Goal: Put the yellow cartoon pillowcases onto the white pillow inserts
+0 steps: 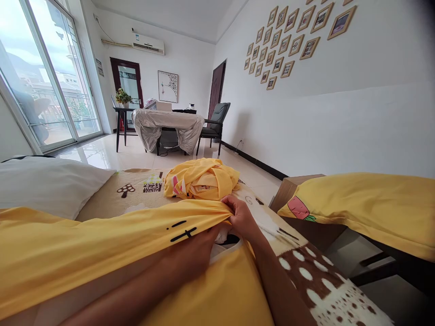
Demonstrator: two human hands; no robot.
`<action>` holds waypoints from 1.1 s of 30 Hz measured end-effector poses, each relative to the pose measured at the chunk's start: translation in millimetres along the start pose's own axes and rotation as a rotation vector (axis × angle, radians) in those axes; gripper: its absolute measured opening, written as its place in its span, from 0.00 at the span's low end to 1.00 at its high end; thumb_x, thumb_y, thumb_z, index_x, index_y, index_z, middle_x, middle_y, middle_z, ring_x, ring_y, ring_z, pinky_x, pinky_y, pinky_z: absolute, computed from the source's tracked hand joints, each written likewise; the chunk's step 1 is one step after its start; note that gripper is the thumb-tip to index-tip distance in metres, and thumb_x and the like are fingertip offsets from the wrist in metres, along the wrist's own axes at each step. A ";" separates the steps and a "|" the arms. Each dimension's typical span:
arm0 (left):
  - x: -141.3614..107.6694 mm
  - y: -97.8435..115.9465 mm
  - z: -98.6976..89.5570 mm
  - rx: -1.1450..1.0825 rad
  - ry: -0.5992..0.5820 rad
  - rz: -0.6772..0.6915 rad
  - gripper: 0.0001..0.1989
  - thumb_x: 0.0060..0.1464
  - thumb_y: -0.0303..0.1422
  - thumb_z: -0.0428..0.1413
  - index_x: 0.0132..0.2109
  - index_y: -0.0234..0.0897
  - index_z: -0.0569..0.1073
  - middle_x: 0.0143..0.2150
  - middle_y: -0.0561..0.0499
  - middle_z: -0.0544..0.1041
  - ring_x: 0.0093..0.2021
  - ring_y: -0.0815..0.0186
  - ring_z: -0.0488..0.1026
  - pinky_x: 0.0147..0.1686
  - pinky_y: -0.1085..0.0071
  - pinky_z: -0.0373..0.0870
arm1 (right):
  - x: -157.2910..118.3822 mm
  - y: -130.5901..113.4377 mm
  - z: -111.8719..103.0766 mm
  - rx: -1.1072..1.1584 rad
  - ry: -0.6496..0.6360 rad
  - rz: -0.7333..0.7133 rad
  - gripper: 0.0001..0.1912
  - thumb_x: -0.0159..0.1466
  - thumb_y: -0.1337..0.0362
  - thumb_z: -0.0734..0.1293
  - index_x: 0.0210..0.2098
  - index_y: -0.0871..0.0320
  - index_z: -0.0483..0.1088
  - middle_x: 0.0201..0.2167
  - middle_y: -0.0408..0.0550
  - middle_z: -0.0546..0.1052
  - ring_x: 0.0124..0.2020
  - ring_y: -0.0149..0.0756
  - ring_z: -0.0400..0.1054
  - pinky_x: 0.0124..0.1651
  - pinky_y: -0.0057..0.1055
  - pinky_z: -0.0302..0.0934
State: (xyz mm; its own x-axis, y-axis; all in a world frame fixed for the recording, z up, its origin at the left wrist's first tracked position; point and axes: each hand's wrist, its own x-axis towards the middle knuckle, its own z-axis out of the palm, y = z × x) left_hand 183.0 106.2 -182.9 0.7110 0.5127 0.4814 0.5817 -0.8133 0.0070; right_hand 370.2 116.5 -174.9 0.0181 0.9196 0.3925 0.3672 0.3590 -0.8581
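A yellow pillowcase point(112, 240) with black printed strokes is stretched across the near part of the view. My right hand point(240, 218) is closed on its edge, thumb and fingers pinching the gathered cloth. My left hand point(204, 246) reaches in under the upper layer of the pillowcase, close below my right hand; its fingers are mostly hidden by the cloth. Beside the left hand, a bit of white and black material point(226, 243) shows in the opening. Just beyond both hands, a crumpled heap of yellow printed cloth point(204, 179) lies on the patterned blanket point(295, 267).
A white pillow point(50, 181) lies at the left. On the right, a yellow pillow point(367, 203) with a carrot print rests on a wooden bedside unit point(288, 190). Farther back stand a covered table point(170, 120), a black chair point(217, 122) and a plant point(123, 96).
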 end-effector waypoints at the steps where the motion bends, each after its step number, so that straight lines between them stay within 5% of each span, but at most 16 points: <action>1: -0.6 0.4 0.1 0.009 0.012 0.003 0.35 0.48 0.23 0.48 0.64 0.44 0.55 0.63 0.46 0.63 0.61 0.56 0.62 0.63 0.54 0.52 | -0.2 -0.5 0.2 0.017 -0.006 -0.003 0.10 0.46 0.73 0.61 0.30 0.58 0.65 0.28 0.42 0.71 0.33 0.33 0.65 0.36 0.27 0.59; 12: 0.8 -4.7 -5.9 -0.067 -0.063 0.003 0.38 0.50 0.25 0.48 0.67 0.48 0.48 0.67 0.50 0.55 0.64 0.52 0.57 0.64 0.50 0.46 | -1.4 -9.4 2.6 0.222 -0.104 0.138 0.10 0.46 0.72 0.63 0.30 0.57 0.63 0.21 0.38 0.71 0.23 0.27 0.61 0.25 0.22 0.53; 33: 0.2 -7.0 -5.5 -0.049 0.012 0.042 0.31 0.51 0.29 0.51 0.62 0.46 0.57 0.62 0.47 0.65 0.61 0.52 0.60 0.60 0.52 0.55 | -0.7 -10.2 7.0 0.368 -0.064 0.108 0.12 0.44 0.73 0.65 0.28 0.58 0.63 0.26 0.40 0.74 0.26 0.28 0.65 0.28 0.23 0.56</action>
State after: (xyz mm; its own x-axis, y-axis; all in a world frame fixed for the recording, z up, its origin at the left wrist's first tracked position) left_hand 177.0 110.5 -178.1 0.7292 0.4752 0.4923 0.5317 -0.8464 0.0294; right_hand 360.0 113.3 -168.7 -0.0242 0.9591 0.2819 0.0078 0.2821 -0.9593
